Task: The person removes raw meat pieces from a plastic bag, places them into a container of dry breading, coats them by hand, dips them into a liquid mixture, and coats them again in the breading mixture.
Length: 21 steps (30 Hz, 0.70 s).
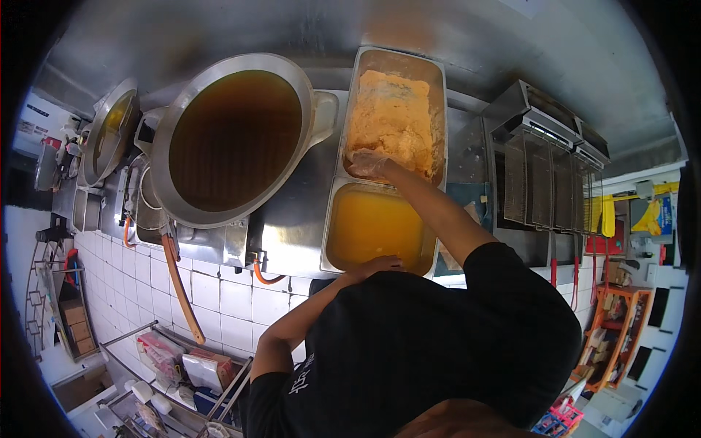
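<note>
My right hand (368, 163), in a clear plastic glove, reaches into the near left corner of a deep steel pan (438, 109). Pale orange breading powder (391, 112) is heaped in that pan. What the gloved fingers hold, if anything, cannot be made out. Closer to my body stands a second steel pan (329, 235) with yellow-orange liquid (378, 219), possibly egg wash. My left hand (380, 265) is at this pan's near rim, its fingers partly hidden by my black shirt; whether it grips the rim is unclear.
Left of the pans stands a large metal wok (306, 98) of dark brown oil (235, 142). A wooden-handled strainer (181, 290) hangs over the counter edge. Wire fryer baskets (547, 180) with red handles are at the right. A second wok (112, 134) is farther left.
</note>
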{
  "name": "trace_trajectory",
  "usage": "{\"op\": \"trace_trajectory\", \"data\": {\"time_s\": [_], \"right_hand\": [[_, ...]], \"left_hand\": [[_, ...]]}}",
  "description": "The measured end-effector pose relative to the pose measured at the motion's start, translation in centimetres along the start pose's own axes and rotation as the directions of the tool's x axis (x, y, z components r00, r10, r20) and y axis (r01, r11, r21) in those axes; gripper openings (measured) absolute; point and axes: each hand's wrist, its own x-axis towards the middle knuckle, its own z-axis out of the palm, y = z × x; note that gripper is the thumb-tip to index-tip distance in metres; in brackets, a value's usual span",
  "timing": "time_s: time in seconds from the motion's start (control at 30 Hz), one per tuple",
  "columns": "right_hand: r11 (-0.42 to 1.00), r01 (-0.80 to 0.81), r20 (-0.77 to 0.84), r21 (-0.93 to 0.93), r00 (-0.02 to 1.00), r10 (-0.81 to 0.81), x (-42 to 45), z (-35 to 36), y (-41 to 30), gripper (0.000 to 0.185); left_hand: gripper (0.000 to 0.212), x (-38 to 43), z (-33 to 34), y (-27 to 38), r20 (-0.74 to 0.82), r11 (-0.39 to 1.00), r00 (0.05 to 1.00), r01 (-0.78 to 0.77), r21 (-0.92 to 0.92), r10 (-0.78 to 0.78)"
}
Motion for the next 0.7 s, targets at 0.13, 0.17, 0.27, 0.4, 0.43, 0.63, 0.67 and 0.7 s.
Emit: {"op": "trace_trajectory", "data": {"time_s": [0.13,0.17,0.27,0.4,0.43,0.63,0.67,0.7], "right_hand": [[0.834,-0.137,-0.011,0.534,0.986,0.169,-1.1,1.2,-0.3,0.041],[0.771,-0.186,0.033,0.610,0.977,0.210,-1.7,1.5,0.2,0.041],[0.805,-0.271,0.238,0.528,0.957,0.166,-3.2,0.3,-0.1,0.043],[0.863,-0.302,0.334,0.405,0.928,0.168,-4.8,-1.5,1.1,0.045],[0.881,-0.287,0.308,0.376,0.936,0.174,-4.8,-1.4,2.0,0.045],[0.992,-0.121,-0.119,0.019,0.985,0.123,-2.4,5.0,7.1,0.036],[0.977,-0.120,-0.130,-0.174,0.987,0.098,-2.8,7.8,9.8,0.028],[0.915,-0.126,-0.152,-0.383,0.986,0.072,-4.0,10.3,12.8,0.020]], "left_hand": [[0.025,-0.3,-0.1,0.2,0.023,0.930,0.981,-0.190,0.314,0.192],[0.025,-0.4,0.0,0.1,0.001,0.929,0.976,-0.209,0.304,0.219],[0.028,-0.5,0.1,-0.8,0.018,0.942,0.985,-0.171,0.288,0.173],[0.029,-0.6,0.4,-1.4,-0.002,0.910,0.966,-0.243,0.337,0.258],[0.029,-0.7,0.2,-1.0,-0.003,0.910,0.966,-0.242,0.336,0.258],[0.027,-0.7,0.6,-1.7,-0.008,0.931,0.969,-0.235,0.280,0.247],[0.025,0.1,0.6,-1.2,0.020,0.928,0.970,-0.239,0.287,0.244],[0.024,1.0,0.4,-0.6,0.059,0.920,0.966,-0.259,0.296,0.253]]}}
